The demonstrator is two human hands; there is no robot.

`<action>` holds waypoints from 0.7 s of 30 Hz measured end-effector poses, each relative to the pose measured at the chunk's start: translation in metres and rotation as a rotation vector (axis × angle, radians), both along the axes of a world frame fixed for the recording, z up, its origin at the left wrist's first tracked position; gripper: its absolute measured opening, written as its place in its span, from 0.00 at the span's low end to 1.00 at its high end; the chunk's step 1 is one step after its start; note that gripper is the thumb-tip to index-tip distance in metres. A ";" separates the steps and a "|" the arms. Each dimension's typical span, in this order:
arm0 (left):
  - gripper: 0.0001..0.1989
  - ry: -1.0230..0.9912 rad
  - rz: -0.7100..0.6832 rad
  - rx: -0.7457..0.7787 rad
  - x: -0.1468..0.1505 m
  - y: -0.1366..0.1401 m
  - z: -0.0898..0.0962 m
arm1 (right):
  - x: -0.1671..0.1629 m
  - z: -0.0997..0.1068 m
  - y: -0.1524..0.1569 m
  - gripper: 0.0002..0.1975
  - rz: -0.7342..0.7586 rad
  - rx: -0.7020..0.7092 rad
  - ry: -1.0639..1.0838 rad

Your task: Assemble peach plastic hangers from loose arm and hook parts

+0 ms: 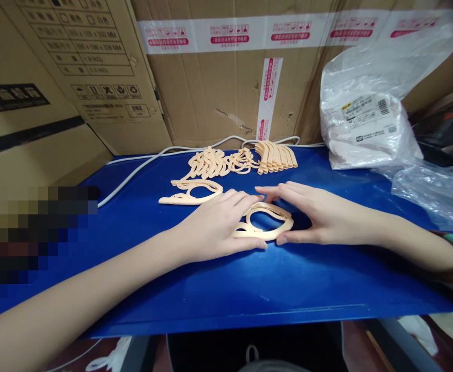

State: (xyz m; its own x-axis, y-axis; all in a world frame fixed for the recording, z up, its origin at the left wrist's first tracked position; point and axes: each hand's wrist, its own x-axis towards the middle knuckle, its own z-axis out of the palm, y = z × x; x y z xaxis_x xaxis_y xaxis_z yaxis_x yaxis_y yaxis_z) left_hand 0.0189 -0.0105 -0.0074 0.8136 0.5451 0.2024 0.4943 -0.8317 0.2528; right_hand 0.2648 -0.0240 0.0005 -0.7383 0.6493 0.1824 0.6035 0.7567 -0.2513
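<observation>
A cream plastic folding clothes hanger (288, 227), folded into a loop, lies low over the blue table between my two hands. My left hand (218, 222) is closed round its left end, covering that part, with the thumb along the near edge. Around the right end curves my right hand (307, 212), its thumb at the near side and its fingers at the far side. Just beyond my left hand rests another folded hanger (195, 200) of the same kind.
Behind lie cream hanger arms (208, 163), a heap of hooks (244, 161) and a row of curved pieces (276, 156). A white cable (129, 178) runs along the back. Cardboard boxes (211, 93) wall the far side; a plastic bag (365, 124) stands right on the blue table (311, 289).
</observation>
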 end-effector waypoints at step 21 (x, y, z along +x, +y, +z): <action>0.33 0.011 0.226 0.084 -0.039 0.039 0.053 | 0.007 0.008 0.002 0.25 -0.156 0.036 0.142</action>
